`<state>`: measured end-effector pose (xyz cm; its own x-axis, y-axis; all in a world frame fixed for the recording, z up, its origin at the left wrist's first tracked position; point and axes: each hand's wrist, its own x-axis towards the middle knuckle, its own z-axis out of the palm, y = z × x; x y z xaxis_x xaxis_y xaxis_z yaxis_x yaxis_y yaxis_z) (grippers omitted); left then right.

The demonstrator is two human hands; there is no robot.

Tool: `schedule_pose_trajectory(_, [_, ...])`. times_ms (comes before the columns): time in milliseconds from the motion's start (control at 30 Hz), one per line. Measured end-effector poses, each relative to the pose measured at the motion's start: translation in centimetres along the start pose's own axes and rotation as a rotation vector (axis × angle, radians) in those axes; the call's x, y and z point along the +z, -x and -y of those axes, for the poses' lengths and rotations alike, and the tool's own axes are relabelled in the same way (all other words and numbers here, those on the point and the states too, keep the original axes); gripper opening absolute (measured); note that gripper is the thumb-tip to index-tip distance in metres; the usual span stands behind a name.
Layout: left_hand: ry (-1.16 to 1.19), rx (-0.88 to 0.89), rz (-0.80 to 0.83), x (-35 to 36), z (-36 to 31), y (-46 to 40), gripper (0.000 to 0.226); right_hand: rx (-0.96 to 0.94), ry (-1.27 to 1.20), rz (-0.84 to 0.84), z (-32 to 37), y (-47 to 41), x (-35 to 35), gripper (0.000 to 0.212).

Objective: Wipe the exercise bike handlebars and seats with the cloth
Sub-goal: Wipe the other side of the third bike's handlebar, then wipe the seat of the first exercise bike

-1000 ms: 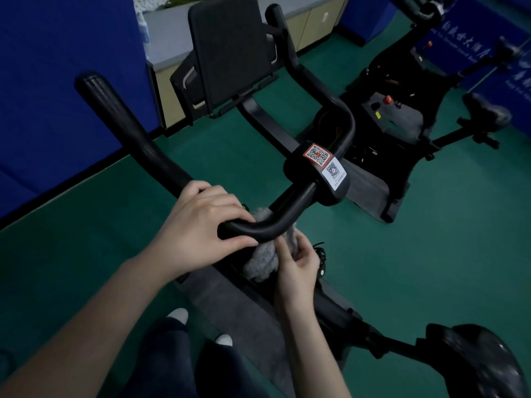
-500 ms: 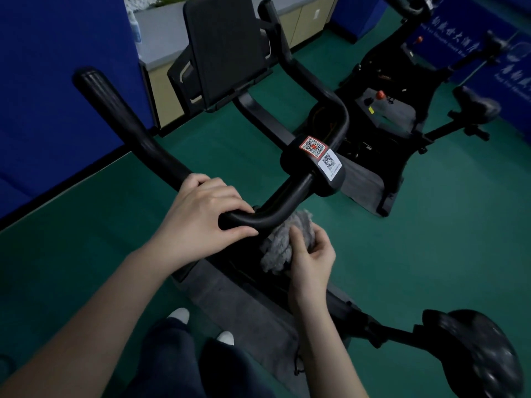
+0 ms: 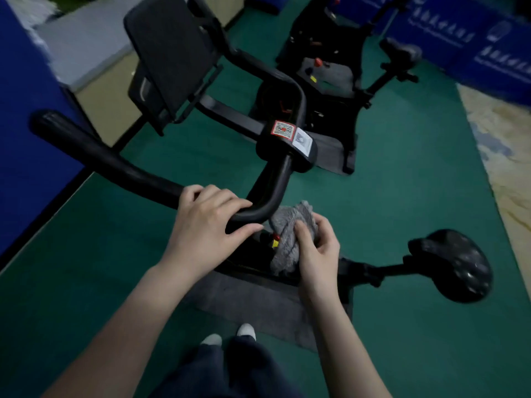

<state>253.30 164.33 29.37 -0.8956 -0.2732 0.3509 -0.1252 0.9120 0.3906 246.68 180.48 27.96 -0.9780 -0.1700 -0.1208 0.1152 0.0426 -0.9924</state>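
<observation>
While the left hand [image 3: 205, 228] wraps the black handlebar [image 3: 120, 170] at frame centre, the right hand [image 3: 314, 254] pinches the grey cloth [image 3: 287, 228] just under the bend — its lower folds are hidden; the seat [image 3: 454, 265], at right, is blurred.

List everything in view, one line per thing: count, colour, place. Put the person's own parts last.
handlebar: one, black, across the left and centre, on the near bike.
stickers: two, one red and one white, on the handlebar's hub.
screen holder: one, black, top centre.
cloth: one, grey, under the handlebar's bend.
seat: one, black, lower right, on a post.
second bike: one, black, top right.
mat: one, grey, under the near bike.
floor: green.
left hand: gripping the handlebar bend.
right hand: clutching the cloth.
shoes: two, white toes, bottom centre.
</observation>
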Motion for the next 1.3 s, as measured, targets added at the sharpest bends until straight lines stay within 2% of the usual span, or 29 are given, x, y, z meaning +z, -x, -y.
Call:
schedule_pose_trajectory(100, [0.014,0.068,0.028,-0.6,0.1,0.1,0.048,-0.037,0.036,-0.064,0.5,1.0,-0.6,0.011])
schedule_pose_trajectory(300, [0.191,0.288,0.077,-0.7,-2.4,0.0,0.039,-0.072,0.054,-0.262,0.3,3.4,-3.2,0.009])
schedule_pose_trajectory(433, [0.225,0.389,0.236,1.2,-4.6,0.5,0.044,-0.067,0.061,-0.408,-0.4,5.4,-6.2,0.010])
schedule_pose_trajectory(633, [0.140,0.470,0.473,4.7,-7.9,1.5,0.056,-0.057,0.027,-0.599,-0.6,7.7,-11.9,0.011])
schedule_pose_trajectory(900, [0.101,0.561,0.553,9.5,-17.8,3.4,0.064,-0.011,0.020,-0.701,-1.6,10.7,-22.3,0.012])
schedule_pose_trajectory(1000, [0.092,0.570,0.615,11.6,-21.6,4.9,0.060,0.016,0.007,-0.737,-2.0,12.4,-26.8,0.013])
schedule_pose_trajectory(1300, [0.045,0.587,0.670,16.5,-31.8,9.5,0.061,0.041,-0.086,-0.804,-2.9,16.6,-39.1,0.016])
